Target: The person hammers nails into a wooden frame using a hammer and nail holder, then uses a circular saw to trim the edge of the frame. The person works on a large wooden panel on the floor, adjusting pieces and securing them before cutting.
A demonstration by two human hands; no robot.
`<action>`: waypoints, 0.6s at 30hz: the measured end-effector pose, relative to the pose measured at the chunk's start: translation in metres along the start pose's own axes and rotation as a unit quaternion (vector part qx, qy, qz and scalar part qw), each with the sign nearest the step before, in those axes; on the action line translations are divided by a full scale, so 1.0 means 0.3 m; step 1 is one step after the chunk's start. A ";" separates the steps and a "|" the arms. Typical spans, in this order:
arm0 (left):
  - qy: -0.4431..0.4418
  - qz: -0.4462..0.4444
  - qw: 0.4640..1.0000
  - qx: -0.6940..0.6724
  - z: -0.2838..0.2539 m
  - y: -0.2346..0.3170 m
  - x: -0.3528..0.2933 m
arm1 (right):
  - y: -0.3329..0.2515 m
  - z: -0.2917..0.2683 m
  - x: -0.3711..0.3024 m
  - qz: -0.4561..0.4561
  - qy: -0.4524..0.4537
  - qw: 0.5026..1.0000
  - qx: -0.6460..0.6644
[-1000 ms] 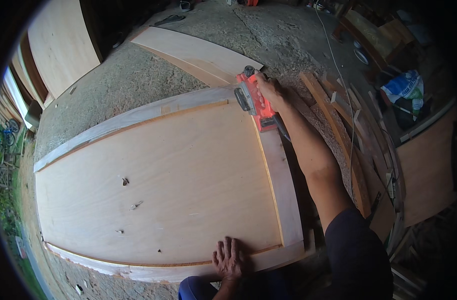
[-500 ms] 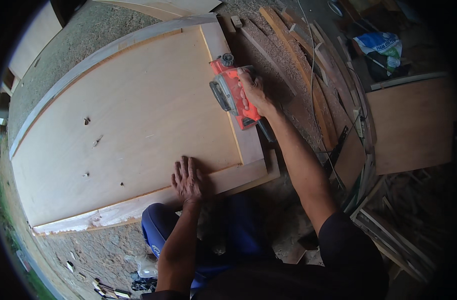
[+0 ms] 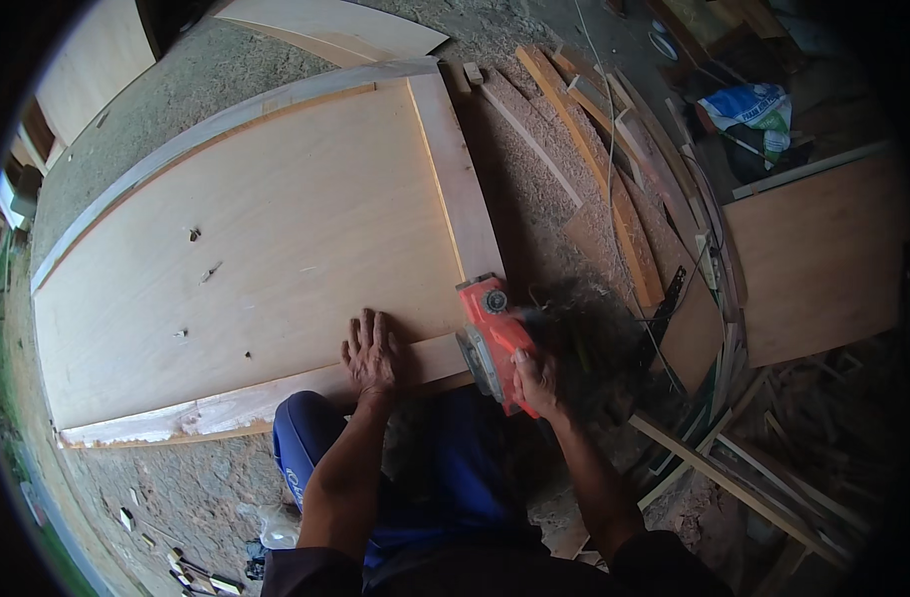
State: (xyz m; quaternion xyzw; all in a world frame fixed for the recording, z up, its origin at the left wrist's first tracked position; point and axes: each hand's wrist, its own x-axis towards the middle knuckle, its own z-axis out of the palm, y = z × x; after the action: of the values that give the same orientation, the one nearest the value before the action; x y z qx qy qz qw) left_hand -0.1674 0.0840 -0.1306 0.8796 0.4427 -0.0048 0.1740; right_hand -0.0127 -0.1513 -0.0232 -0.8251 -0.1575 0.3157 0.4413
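A large pale wooden panel (image 3: pixel 276 234) with a raised wooden frame round its edges lies before me. My right hand (image 3: pixel 537 383) is wrapped round the handle of a red electric hand planer (image 3: pixel 495 333). The planer sits over the panel's near right corner, its back end sticking out past the near edge. Shavings blur the air at its right side. My left hand (image 3: pixel 372 358) lies flat with fingers spread, on the near frame rail (image 3: pixel 435 360) and the panel face beside it. The right frame rail (image 3: pixel 460 179) runs away from the planer's front.
Long timber strips (image 3: pixel 599 179) lie among shavings on the ground at the right. A plywood sheet (image 3: pixel 813 259) and a pile of wood offcuts (image 3: pixel 773 478) are farther right. A blue and white bag (image 3: pixel 753 114) stands at the far right. Several small dark bits (image 3: pixel 193 235) dot the panel.
The planer in my right hand has moved along the right rail toward me, from its middle to the near corner. My left hand keeps its place on the panel.
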 end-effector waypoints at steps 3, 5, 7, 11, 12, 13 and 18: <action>-0.002 0.001 1.000 -0.002 0.008 -0.002 -0.008 | 0.042 -0.025 -0.119 0.030 0.002 0.997 0.069; -0.013 0.005 1.000 -0.003 0.010 0.009 -0.006 | 0.051 -0.076 -0.169 0.047 -0.003 0.989 0.142; 0.009 0.028 0.999 0.019 0.033 -0.007 -0.006 | -0.016 -0.134 -0.226 0.056 0.012 0.981 0.184; -0.074 0.350 0.933 -0.040 0.022 0.177 -0.047 | 0.011 -0.272 -0.442 0.103 0.121 0.927 0.339; -0.103 0.447 0.887 -0.053 0.056 0.221 -0.051 | 0.025 -0.289 -0.483 0.086 0.120 0.903 0.404; -0.050 0.464 0.885 0.007 0.105 0.245 -0.062 | 0.039 -0.296 -0.512 0.067 0.115 0.874 0.468; -0.039 0.408 0.906 -0.107 0.144 0.460 -0.108 | -0.034 -0.341 -0.674 -0.025 0.163 0.810 0.562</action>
State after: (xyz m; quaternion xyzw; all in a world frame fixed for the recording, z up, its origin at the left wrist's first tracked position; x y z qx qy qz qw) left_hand -0.0730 -0.0300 -0.1241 0.9587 0.0357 0.0797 0.2706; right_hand -0.0969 -0.3188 0.1046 -0.4679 0.1011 0.1988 0.8552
